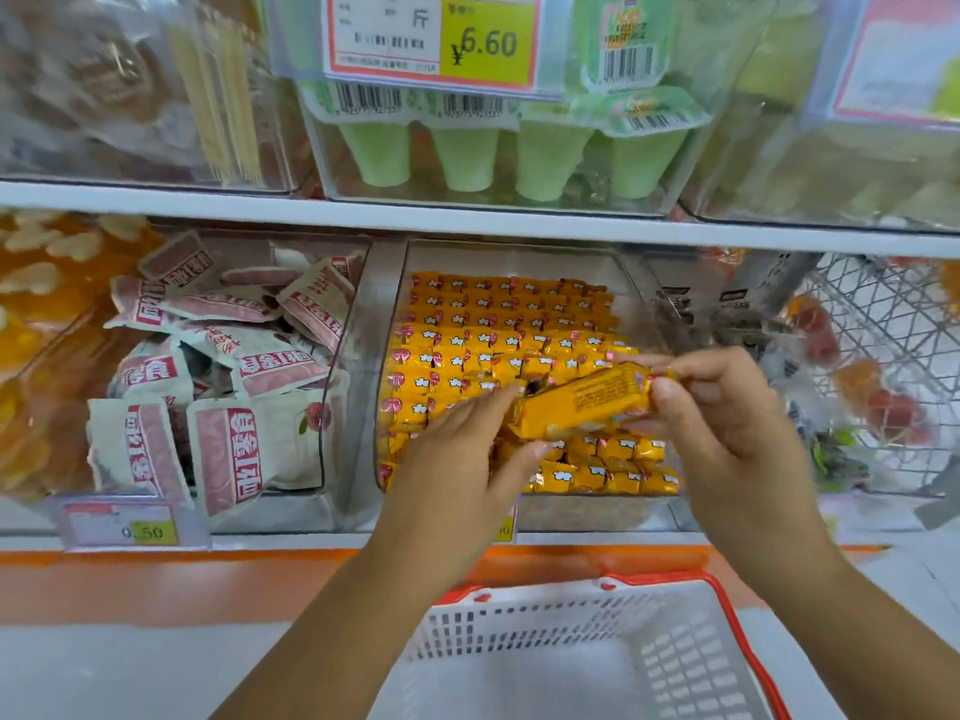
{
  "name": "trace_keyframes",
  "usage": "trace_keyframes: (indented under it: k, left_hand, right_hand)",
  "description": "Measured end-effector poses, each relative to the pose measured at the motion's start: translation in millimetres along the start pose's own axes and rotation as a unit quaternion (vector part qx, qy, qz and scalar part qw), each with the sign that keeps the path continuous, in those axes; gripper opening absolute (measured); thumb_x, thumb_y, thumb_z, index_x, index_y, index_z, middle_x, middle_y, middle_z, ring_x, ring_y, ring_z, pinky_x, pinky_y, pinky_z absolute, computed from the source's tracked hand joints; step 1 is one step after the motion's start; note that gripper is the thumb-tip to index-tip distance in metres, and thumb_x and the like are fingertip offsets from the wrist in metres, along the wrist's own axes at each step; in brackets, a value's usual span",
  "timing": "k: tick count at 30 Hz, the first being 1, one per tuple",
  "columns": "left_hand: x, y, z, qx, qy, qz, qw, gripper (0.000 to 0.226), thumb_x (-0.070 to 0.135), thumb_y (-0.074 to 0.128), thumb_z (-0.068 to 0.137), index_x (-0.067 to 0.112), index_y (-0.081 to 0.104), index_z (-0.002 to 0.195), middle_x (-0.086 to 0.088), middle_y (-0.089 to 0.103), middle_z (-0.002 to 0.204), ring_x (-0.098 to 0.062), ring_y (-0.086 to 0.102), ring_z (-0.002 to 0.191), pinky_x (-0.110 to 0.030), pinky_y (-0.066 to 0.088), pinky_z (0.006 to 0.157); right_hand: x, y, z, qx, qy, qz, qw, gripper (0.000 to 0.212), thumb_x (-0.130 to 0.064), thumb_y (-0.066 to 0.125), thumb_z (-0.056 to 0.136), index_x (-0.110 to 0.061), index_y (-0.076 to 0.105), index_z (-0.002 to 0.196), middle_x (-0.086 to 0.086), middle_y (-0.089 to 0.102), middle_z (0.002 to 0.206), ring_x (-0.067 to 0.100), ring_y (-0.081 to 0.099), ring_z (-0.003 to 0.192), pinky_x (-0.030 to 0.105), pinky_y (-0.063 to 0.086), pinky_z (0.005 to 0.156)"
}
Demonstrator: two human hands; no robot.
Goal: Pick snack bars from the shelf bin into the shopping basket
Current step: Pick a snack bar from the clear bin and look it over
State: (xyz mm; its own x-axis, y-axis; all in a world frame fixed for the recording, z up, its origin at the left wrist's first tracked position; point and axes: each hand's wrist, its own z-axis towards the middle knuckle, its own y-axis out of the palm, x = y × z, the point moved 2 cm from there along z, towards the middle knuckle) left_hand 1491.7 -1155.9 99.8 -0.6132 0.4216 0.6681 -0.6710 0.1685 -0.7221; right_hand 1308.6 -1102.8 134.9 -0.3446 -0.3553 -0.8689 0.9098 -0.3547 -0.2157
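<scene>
A clear shelf bin point(387, 304) holds several rows of yellow-wrapped snack bars point(493, 324). In front of the bin, a bundle of yellow snack bars point(582, 402) is held level between both hands. My right hand point(722, 402) grips its right end with curled fingers. My left hand point(467, 449) has its fingers extended, the fingertips and thumb touching the bundle's left end. The white shopping basket point(519, 631) with a red rim sits below the hands, and I see nothing inside it.
A bin of pink-and-white snack packets point(218, 366) stands left of the yellow bars. Green cup packs point(467, 153) fill the bin on the shelf above. A wire basket point(883, 356) with packets is at the right. The shelf's white edge point(260, 540) lies above an orange band.
</scene>
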Motion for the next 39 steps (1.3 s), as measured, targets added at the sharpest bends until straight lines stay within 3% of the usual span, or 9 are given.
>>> trace_keyframes:
  k: [2,5,10,13,17,19,26,35,39]
  left_hand:
    - [2,-4,-8,0.015,-0.004,-0.036,0.999,0.046,0.045,0.061,0.091,0.033,0.055,0.135,0.041,0.043,0.112,0.007,0.046,0.112,-0.005,0.033,0.091]
    - [9,-10,-21,0.023,-0.011,-0.062,0.998,0.036,0.039,0.067,0.089,0.033,0.063,0.124,0.045,0.040,0.100,0.029,0.039,0.101,0.004,0.030,0.085]
    - [24,-15,-42,0.011,-0.090,-0.193,0.977,0.031,0.032,0.068,0.089,0.058,0.054,0.098,0.021,0.070,0.090,0.007,0.065,0.084,-0.018,0.053,0.065]
    - [35,-14,-54,0.009,-0.120,-0.308,0.944,0.035,0.016,0.073,0.086,0.043,0.063,0.106,0.015,0.075,0.091,-0.004,0.072,0.074,-0.019,0.052,0.054]
    - [41,-8,-69,-0.022,-0.160,-0.370,0.915,0.034,0.021,0.078,0.080,0.037,0.069,0.108,0.016,0.073,0.102,-0.020,0.075,0.082,-0.036,0.059,0.071]
    - [42,-8,-72,-0.019,-0.169,-0.390,0.905,0.026,0.018,0.075,0.082,0.032,0.071,0.104,0.009,0.073,0.105,-0.021,0.075,0.084,-0.040,0.059,0.075]
    - [38,-18,-68,-0.030,-0.199,-0.497,0.844,0.023,0.002,0.059,0.090,0.016,0.075,0.099,-0.014,0.077,0.092,-0.026,0.075,0.083,-0.022,0.059,0.060]
    - [28,-22,-56,-0.067,-0.136,-0.483,0.862,0.039,0.001,0.058,0.085,0.018,0.066,0.119,-0.010,0.076,0.106,-0.024,0.073,0.098,-0.026,0.057,0.085]
    - [24,-23,-53,-0.017,-0.138,-0.416,0.899,0.030,-0.001,0.058,0.091,0.021,0.071,0.108,-0.006,0.078,0.090,-0.021,0.075,0.088,-0.025,0.060,0.076]
  right_hand:
    - [-1,-3,-16,0.018,0.046,0.085,0.995,0.007,-0.017,0.050,0.091,-0.018,0.056,0.088,-0.003,0.074,0.089,0.016,0.072,0.086,0.027,0.059,0.076]
    - [-4,-7,-31,0.026,0.118,0.138,0.983,0.014,-0.021,0.051,0.089,-0.027,0.061,0.083,0.005,0.074,0.090,0.024,0.073,0.086,0.031,0.060,0.076]
    - [-16,-20,-45,-0.006,0.244,0.217,0.945,0.003,-0.013,0.055,0.090,-0.013,0.056,0.093,0.021,0.070,0.085,0.042,0.072,0.080,0.035,0.059,0.060]
    - [-21,-26,-57,-0.018,0.249,0.235,0.939,0.041,-0.028,0.075,0.065,-0.008,0.053,0.094,0.022,0.072,0.091,0.041,0.072,0.083,0.031,0.059,0.063]
    - [-16,-34,-77,-0.013,0.262,0.230,0.937,0.069,-0.043,0.093,0.048,-0.009,0.056,0.095,0.021,0.073,0.096,0.040,0.072,0.089,0.031,0.059,0.072]
    - [-15,-36,-83,-0.011,0.270,0.252,0.929,0.061,-0.037,0.094,0.050,-0.010,0.057,0.091,0.023,0.072,0.097,0.041,0.072,0.091,0.032,0.060,0.073]
    - [-16,-31,-76,-0.030,0.282,0.278,0.918,0.016,-0.011,0.059,0.079,-0.006,0.052,0.092,0.022,0.073,0.100,0.037,0.073,0.090,0.035,0.061,0.077]
    - [-9,-29,-57,-0.040,0.311,0.287,0.905,0.014,0.004,0.043,0.094,-0.004,0.052,0.099,0.022,0.073,0.099,0.040,0.071,0.094,0.036,0.061,0.078]
    - [-7,-30,-56,-0.038,0.274,0.237,0.931,0.015,-0.004,0.060,0.083,-0.008,0.060,0.097,0.015,0.075,0.091,0.036,0.073,0.091,0.031,0.061,0.075]
